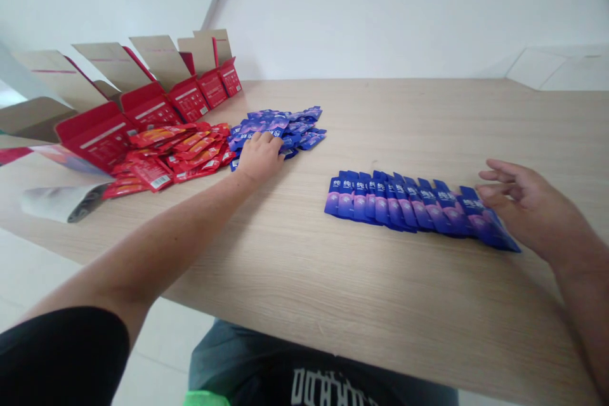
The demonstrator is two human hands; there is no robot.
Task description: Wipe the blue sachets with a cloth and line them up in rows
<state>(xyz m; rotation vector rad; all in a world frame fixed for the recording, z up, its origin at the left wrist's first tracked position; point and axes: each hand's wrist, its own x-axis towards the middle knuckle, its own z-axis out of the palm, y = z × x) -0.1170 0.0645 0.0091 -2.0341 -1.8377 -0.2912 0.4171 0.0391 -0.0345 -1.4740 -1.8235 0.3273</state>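
My left hand reaches to the heap of blue sachets. Its fingers are bent and rest on top of the near sachets, with the fingertips partly hidden; no sachet is lifted clear of the heap. On the right, a row of overlapping blue and purple sachets lies fanned across the table, their printed fronts facing up. My right hand is beside the right end of this row, close to the last sachet. Its fingers are apart, with nothing visible in them.
Red sachets lie piled left of the blue heap. Behind them stands a line of red cartons with raised flaps. A silvery-white wrapper lies at the table's left. The wooden table meets a white wall behind.
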